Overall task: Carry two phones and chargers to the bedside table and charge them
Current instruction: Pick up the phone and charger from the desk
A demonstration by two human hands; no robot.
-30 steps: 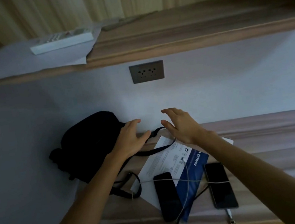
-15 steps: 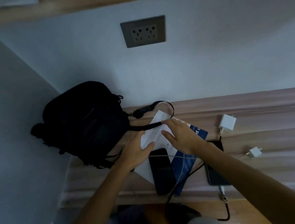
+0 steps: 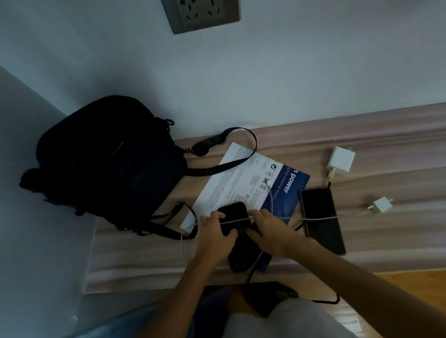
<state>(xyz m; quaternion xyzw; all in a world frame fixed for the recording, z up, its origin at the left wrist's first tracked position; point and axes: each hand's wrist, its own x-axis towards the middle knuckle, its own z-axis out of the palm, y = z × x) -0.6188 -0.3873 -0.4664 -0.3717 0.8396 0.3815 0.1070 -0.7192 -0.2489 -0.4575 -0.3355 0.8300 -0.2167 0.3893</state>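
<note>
I move down off the leaflet (image 3: 234, 178): left hand (image 3: 216, 237) grips the phone (image 3: 234, 209) on the bedside table (image 3: 420, 229), right hand (image 3: 272, 233) pinches the cable (image 3: 317, 218) across it (neither plug (image 3: 340, 160) in the socket (image 3: 198, 2) yet).

Left hand (image 3: 216, 237) and right hand (image 3: 273, 233) hide the left phone (image 3: 240, 262)'s middle. Wall socket (image 3: 200, 1)'s top is cropped, leaflet (image 3: 235, 184)'s small print is unreadable.

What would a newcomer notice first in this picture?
The left hand and right hand hold a dark phone near the table front edge, a white cable crossing it. A bulky black bag fills the left corner, and the wall socket above is empty.
</note>
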